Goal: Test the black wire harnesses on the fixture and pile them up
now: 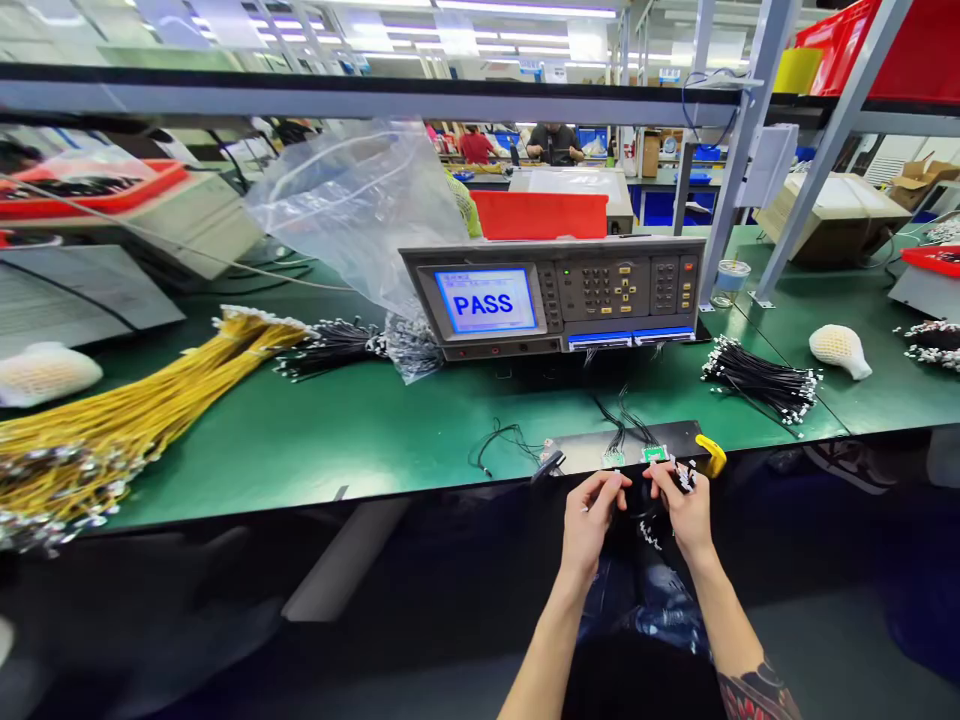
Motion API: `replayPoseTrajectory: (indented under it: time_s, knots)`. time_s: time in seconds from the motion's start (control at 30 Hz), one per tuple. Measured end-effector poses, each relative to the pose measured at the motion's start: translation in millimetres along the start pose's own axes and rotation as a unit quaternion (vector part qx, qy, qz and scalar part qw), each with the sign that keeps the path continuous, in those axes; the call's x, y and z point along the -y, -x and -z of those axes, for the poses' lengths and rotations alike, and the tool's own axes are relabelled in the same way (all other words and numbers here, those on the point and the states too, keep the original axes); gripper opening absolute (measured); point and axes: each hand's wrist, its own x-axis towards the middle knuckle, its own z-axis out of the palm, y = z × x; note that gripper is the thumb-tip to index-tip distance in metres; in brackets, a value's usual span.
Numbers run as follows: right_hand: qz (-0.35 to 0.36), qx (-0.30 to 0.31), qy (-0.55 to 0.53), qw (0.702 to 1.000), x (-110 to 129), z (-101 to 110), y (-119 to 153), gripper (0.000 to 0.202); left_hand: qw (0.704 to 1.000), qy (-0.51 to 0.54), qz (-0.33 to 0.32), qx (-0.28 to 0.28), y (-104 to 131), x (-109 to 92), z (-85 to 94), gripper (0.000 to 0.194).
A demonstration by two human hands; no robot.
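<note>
By the counter (420, 450), your right hand (681, 505) clamps its fingers on white-tipped cables (686, 477), near a green board (655, 454); beside it, your left hand (591, 515) curls, its grip too small to tell.

Electronics workshop, green benches (420, 440), cable bundles (142, 405), tester (555, 300) reading PASS

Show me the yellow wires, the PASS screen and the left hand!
Yellow wires (169, 393): head view, middle of the bundle.
PASS screen (487, 303): head view, middle of the display.
Left hand (587, 512): head view, middle of the hand.
</note>
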Motion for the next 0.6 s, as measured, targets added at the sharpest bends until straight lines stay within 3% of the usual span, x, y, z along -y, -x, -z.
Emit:
replayPoseTrajectory:
  time_s: [0.27,0.6]
  knots:
    - [0.014,-0.018,-0.002,1.000,0,0,-1,0.038,1.000,0.012,0.005,-0.013,-1,2,-1.5,0.046]
    - [-0.059,-0.028,-0.072,0.995,18,-6,-4,0.038,0.998,0.022,-0.011,-0.053,-1,6,-3.8,0.041]
